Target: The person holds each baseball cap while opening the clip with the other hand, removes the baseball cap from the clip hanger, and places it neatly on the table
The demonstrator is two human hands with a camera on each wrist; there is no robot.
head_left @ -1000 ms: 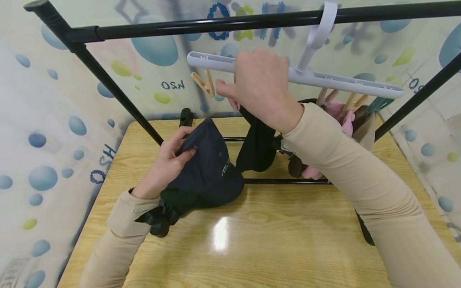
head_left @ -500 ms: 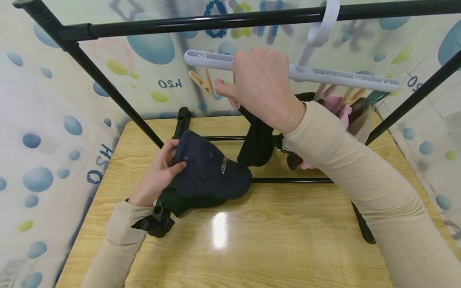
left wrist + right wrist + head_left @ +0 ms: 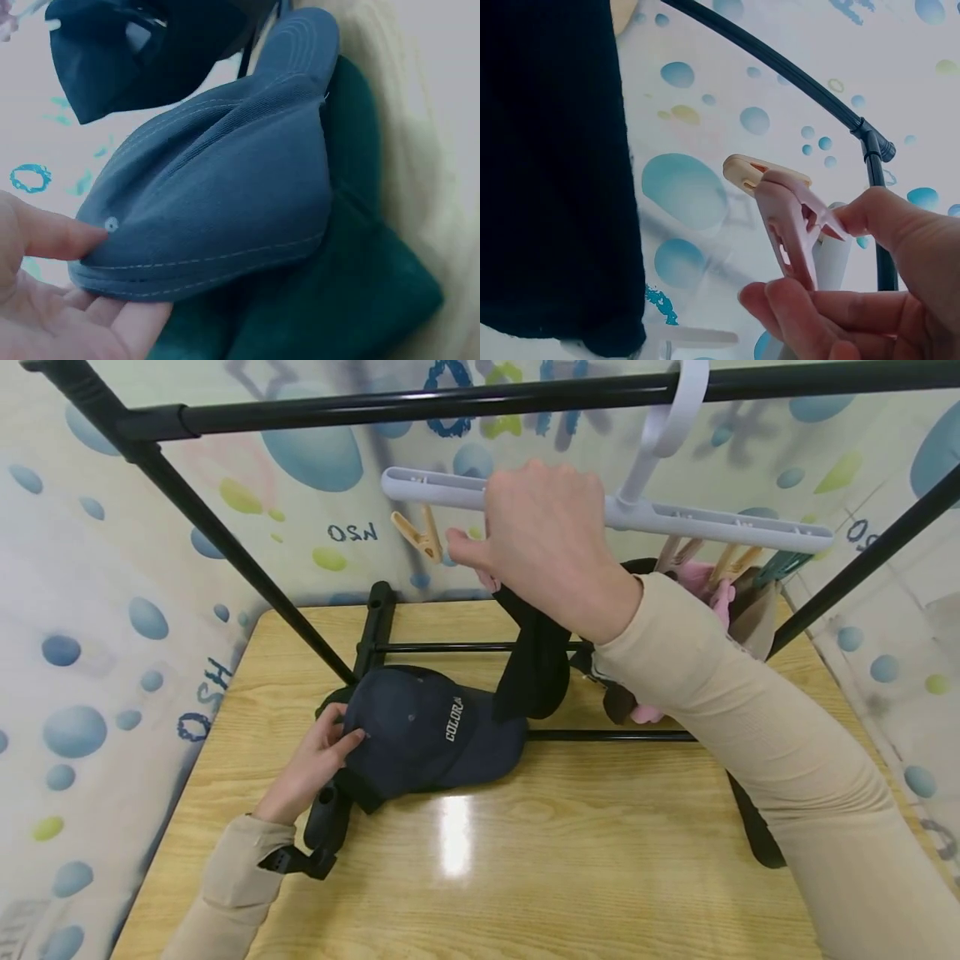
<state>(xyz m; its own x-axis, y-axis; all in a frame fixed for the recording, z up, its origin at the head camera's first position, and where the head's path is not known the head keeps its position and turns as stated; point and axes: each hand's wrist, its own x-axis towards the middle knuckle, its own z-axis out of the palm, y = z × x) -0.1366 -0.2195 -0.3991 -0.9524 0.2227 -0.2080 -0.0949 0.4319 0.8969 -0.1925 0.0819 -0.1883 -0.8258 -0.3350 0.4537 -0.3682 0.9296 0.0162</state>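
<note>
My left hand [image 3: 311,764] pinches the rear edge of a navy baseball cap [image 3: 405,735] with white lettering. In the left wrist view, the thumb lies on the crown of the cap [image 3: 217,180] and the other fingers are under its edge. A dark green cap-like item [image 3: 360,277] lies beneath it on the table. Up at the pale lilac hanger [image 3: 720,527], my right hand [image 3: 551,543] pinches a pink clothespin [image 3: 787,225] between thumb and fingers. A beige clothespin [image 3: 742,174] hangs just beyond it. Black fabric [image 3: 536,668] hangs beside the right hand.
The hanger hooks over a black rack bar [image 3: 450,406]. Pink and brown items [image 3: 708,585] hang from clothespins at its right. Rack legs and low crossbars [image 3: 611,736] stand on the wooden table [image 3: 562,860]. A patterned wall covering [image 3: 67,735] surrounds it.
My left hand has lowered the navy cap and drawn slightly left and toward me. The cap has gone from upright to lying flatter on the green item. My right hand has stayed at the hanger.
</note>
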